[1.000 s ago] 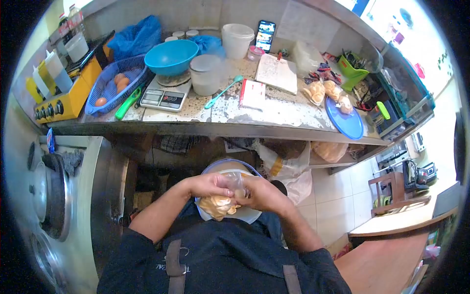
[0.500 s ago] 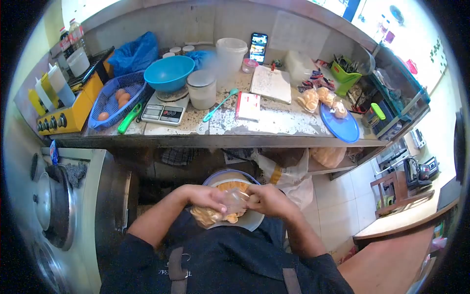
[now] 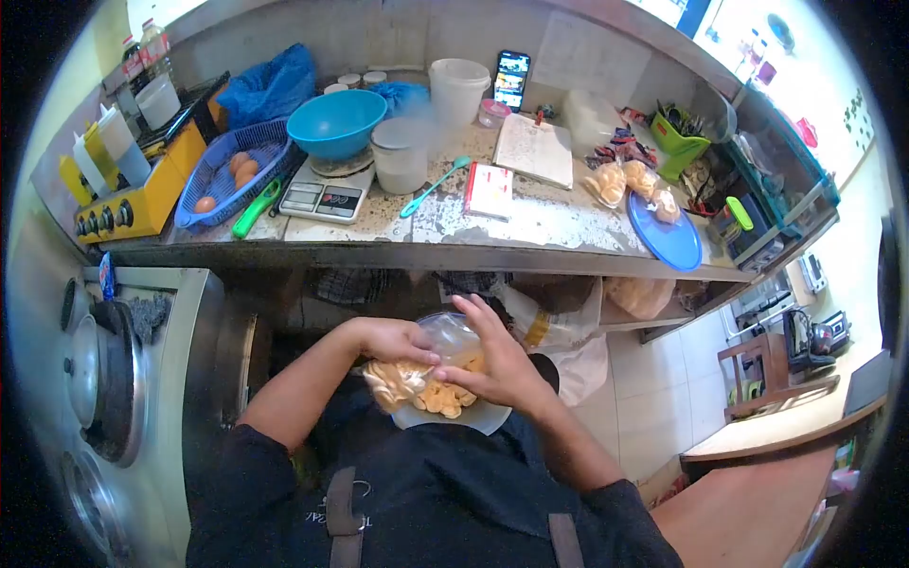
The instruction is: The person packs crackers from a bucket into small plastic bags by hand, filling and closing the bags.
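My left hand [image 3: 400, 343] is closed round the neck of a clear plastic bag [image 3: 396, 381] filled with pale yellow, shell-like snack pieces. The bag's loose plastic top sticks up between my hands. My right hand [image 3: 500, 364] has its fingers stretched out and its thumb apart, close beside the bag top; whether it touches the plastic I cannot tell. Under both hands, at my lap, a tub [image 3: 478, 419] holds more orange-yellow snack pieces [image 3: 445, 401]. The hands and bag hide part of it.
On the counter stand a kitchen scale [image 3: 327, 197] under a blue bowl [image 3: 338, 123], a basket [image 3: 194, 180] with eggs, a lidded jar [image 3: 400, 163] and a teal spoon [image 3: 434, 187]. Filled bags [image 3: 606, 183] lie by a blue lid [image 3: 668, 239] at right. A stove [image 3: 170, 379] is at left.
My right hand has let its fingers spread out from a pinch at the bag top. The bag has shifted slightly left and up, showing more of the tub's snack pieces.
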Available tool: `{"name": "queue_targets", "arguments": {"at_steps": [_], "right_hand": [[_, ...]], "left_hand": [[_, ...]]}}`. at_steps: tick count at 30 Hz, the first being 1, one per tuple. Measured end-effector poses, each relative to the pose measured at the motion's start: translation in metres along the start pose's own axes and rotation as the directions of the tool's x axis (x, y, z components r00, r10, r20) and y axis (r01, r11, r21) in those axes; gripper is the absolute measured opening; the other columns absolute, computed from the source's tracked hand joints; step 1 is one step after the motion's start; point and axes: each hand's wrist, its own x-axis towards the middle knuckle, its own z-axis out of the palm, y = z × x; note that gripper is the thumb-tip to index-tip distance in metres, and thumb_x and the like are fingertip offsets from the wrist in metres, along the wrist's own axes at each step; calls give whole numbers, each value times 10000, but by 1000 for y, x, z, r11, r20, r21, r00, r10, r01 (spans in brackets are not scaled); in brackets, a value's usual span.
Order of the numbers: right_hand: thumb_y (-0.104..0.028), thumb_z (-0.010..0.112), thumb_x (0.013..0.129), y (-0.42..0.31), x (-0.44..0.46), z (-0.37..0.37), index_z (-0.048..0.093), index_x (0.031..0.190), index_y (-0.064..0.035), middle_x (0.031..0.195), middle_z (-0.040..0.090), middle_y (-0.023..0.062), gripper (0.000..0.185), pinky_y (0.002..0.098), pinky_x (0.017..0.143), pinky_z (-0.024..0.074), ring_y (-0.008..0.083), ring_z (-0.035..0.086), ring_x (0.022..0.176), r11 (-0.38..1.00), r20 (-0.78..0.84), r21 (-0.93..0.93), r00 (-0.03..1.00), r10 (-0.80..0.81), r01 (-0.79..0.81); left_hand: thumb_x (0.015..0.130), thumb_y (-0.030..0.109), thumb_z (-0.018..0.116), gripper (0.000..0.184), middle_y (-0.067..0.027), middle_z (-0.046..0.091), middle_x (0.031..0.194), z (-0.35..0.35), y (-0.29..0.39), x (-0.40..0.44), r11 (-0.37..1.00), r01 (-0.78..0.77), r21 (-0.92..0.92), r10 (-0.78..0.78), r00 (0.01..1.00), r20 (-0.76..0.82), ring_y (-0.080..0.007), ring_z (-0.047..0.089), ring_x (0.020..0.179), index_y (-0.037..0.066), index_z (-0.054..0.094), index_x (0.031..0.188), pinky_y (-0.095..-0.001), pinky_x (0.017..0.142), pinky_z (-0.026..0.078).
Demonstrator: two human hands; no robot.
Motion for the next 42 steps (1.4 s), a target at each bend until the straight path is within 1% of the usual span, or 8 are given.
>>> {"name": "queue_targets", "arguments": {"at_steps": [9,14,17,19,22,24,30,42], "right_hand": [[-196,683,840,42,14,31,597,793,-4,585,551,39,215,272,499,403,102,452,525,961,-133,242,977,167,-131],[-159,712,804,45,10,24,602,876,-29,755,605,71,184,284,609,456,131,540,661,938,-163,242,943,290,-247],[-185,737,746,13,6,7,573,1101,-68,1036,608,139,408,352,790,474,250,594,913,958,-316,-225,917,-245,179],[-211,737,703,-15,3,2,409,1338,-115,1253,515,177,722,406,941,416,349,498,1151,777,75,-461,892,-446,428],[-214,706,727,6,4,17,274,1427,-141,1245,527,198,826,408,880,465,355,549,1098,790,239,-453,910,-338,412],[-194,697,727,19,8,19,268,1426,-145,1217,545,201,822,413,838,485,353,578,1043,909,216,-328,957,-193,257],[-146,659,709,50,16,9,623,934,-85,884,648,127,235,423,701,510,340,626,837,935,47,-354,998,30,-11],[-151,603,720,57,20,47,608,835,-51,802,623,167,152,443,650,502,356,618,764,947,-24,-318,999,43,-48]], "left_hand": [[944,370,526,371,2,625,821,17,6,13,989,-73,-132,95,981,169,-92,549,758,13,626,958,-278,707,460],[953,350,516,351,21,618,827,17,3,17,975,-20,-219,52,989,138,-83,544,772,19,623,1000,-272,708,458],[934,324,549,342,-22,638,891,7,-14,29,982,132,-133,-98,967,235,-123,560,831,9,617,1047,-293,775,463],[899,287,594,361,-103,641,1029,4,0,27,937,-346,43,340,935,100,-176,568,949,-1,601,1118,-328,877,448],[822,367,673,523,-169,602,1158,-10,11,22,993,-114,30,108,980,167,-239,550,1073,8,572,1188,-343,943,423],[833,434,656,542,-145,626,1103,-8,62,1,944,296,146,-304,952,33,-213,574,1005,7,589,1160,-323,895,453],[838,287,662,609,-127,638,1008,-35,-23,-20,758,-105,-643,141,990,4,-169,658,788,-14,415,1306,-259,633,542],[839,254,694,666,-65,463,1320,93,-12,37,712,-517,-475,94,741,-665,-188,424,1216,54,344,1369,-345,1016,352]]}}
